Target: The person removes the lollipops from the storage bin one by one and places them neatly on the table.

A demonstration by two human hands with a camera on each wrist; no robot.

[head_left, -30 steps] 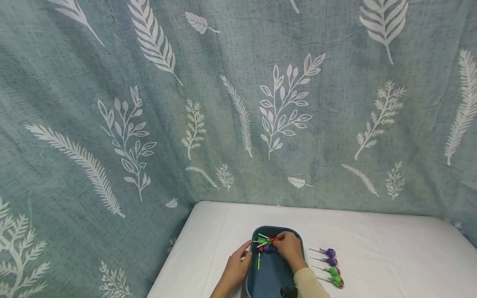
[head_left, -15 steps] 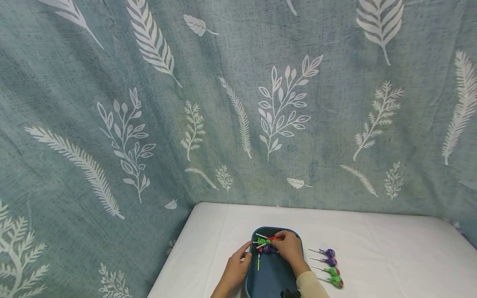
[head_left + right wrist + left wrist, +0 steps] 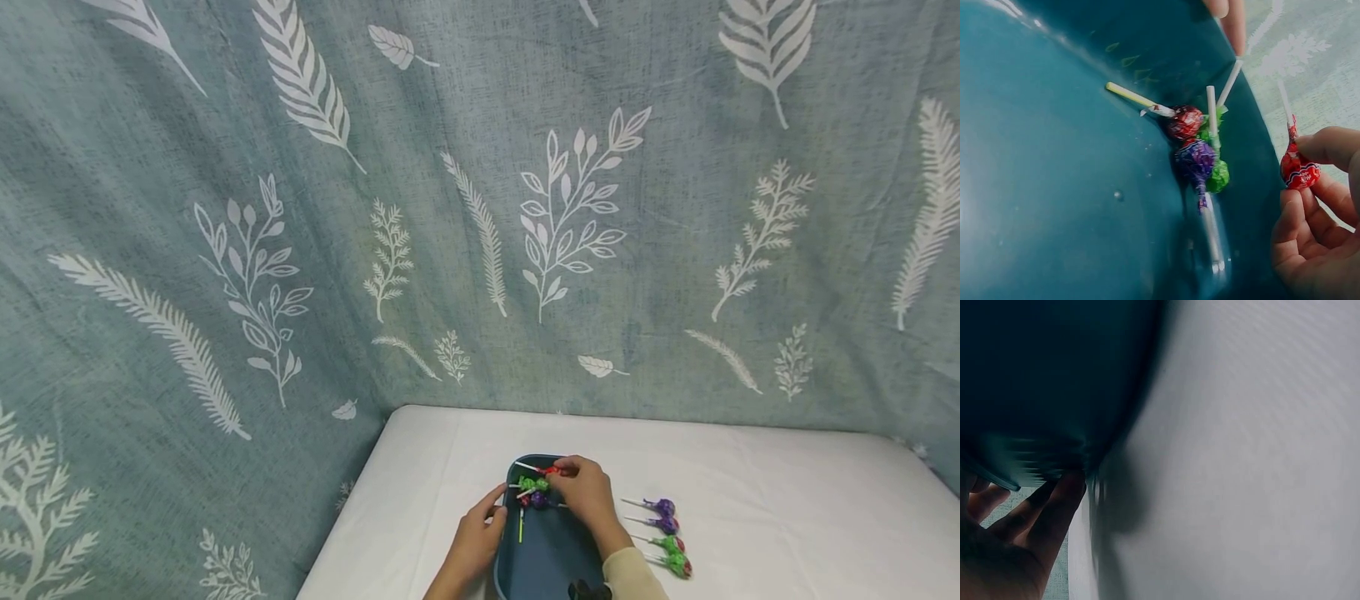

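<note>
The right hand (image 3: 1316, 231) pinches a red lollipop (image 3: 1298, 169) just above the tray (image 3: 543, 554) rim; the left hand (image 3: 476, 537), fingers straight, steadies the tray's side. The pinch looks light — the lollipop could slip back into the pile (image 3: 1200, 147). Four lollipops (image 3: 666, 537) lie on the counter (image 3: 787, 517) to the right — crowding that spot.

Across the upper frame we see a grey-green curtain (image 3: 450, 208) printed with white leaves. Below it lies a white tabletop (image 3: 787, 500). Four wrapped lollipops (image 3: 663, 537), two purple and two green, lie in a row at lower right.
</note>
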